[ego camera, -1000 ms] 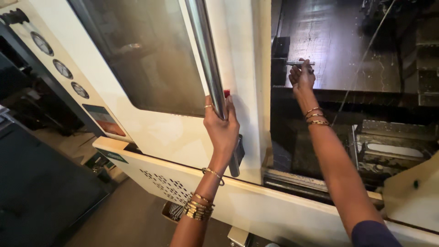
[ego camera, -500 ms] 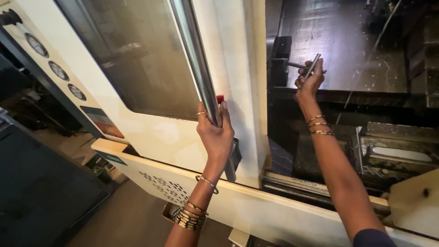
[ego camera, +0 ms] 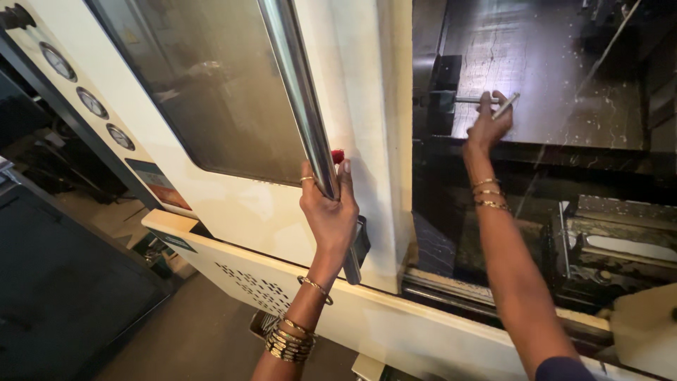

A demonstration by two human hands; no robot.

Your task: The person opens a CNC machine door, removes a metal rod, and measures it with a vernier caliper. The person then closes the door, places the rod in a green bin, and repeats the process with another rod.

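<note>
My left hand (ego camera: 328,208) grips the long shiny steel door handle (ego camera: 296,92) of a cream machine door (ego camera: 233,204) with a dark window. Gold bangles sit on both wrists. My right hand (ego camera: 486,127) reaches into the dark machine chamber and holds a thin metal rod (ego camera: 506,106), its fingers touching a horizontal steel bar (ego camera: 465,100) that sticks out from a black holder (ego camera: 443,102).
Round gauges (ego camera: 92,102) line the cream panel at the left. The machine's cream lower sill (ego camera: 395,331) runs across the front. A metal turret block (ego camera: 613,247) sits low right inside the chamber. A dark cabinet (ego camera: 56,282) stands at the lower left.
The door with its handle has slid left, widening the opening. My right hand has turned the thin rod and stays at the steel bar.
</note>
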